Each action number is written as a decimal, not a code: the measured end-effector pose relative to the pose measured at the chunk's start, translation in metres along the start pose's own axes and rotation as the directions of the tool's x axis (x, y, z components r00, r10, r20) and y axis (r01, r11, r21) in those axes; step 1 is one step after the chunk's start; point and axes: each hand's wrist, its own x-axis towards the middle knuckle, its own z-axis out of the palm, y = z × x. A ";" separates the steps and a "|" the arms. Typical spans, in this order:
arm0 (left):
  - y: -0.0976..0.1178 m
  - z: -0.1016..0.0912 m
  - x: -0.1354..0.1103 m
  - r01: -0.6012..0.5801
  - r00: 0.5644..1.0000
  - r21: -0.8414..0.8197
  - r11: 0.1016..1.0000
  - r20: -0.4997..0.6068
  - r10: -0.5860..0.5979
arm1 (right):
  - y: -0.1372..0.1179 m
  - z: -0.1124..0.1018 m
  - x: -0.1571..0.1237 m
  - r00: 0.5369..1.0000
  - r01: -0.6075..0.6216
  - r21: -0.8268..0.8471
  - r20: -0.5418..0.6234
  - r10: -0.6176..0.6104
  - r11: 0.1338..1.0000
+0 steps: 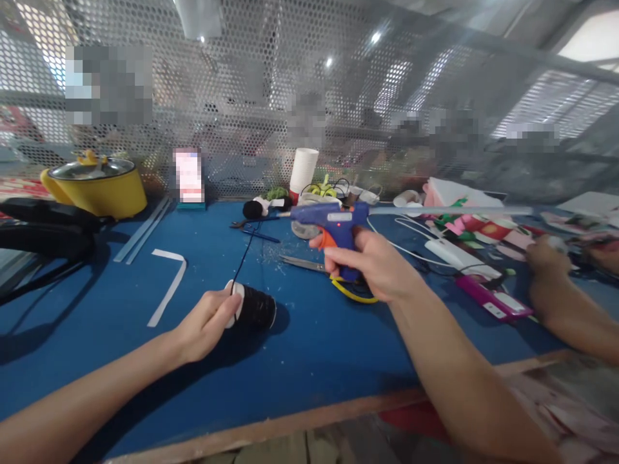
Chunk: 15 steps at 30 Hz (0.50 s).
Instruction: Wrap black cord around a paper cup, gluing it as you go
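My left hand [210, 322] is closed round the white end of a spool of black cord [258, 308], which it holds tilted sideways over the blue table [309, 380]. A strand of the cord rises from the spool toward the nozzle area of a blue glue gun [333, 222]. My right hand [382, 258] grips the glue gun by its handle, fingers at the orange trigger. A long clear glue stick [459, 211] juts from the gun's back. Beneath the gun lie scissors [302, 263] with a yellow handle, partly hidden by my hand. Blue-handled pliers [261, 235] rest just beyond.
A yellow pot [104, 193] and a lit phone [189, 174] stand at the back left. A bent white strip [180, 277] lies left. White paper cups [304, 169] stand behind. A purple box [493, 299], cables and another person's hand [549, 258] are at right.
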 end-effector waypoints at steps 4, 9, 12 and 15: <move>0.002 0.002 0.004 0.178 0.981 -0.162 0.970 -0.049 -0.188 | 0.007 0.022 -0.023 0.994 -0.055 -0.182 0.088 0.072 0.982; 0.001 0.001 0.009 0.307 0.942 -0.246 0.919 -0.059 -0.331 | 0.013 0.039 -0.036 0.988 -0.045 -0.332 0.128 0.092 0.942; 0.002 0.000 0.010 0.268 0.955 -0.211 0.940 -0.069 -0.288 | 0.017 0.042 -0.040 0.988 0.053 -0.387 0.153 0.008 0.921; 0.003 0.000 0.010 0.208 0.970 -0.144 0.967 -0.097 -0.223 | 0.020 0.043 -0.042 0.985 0.138 -0.463 0.157 -0.072 0.876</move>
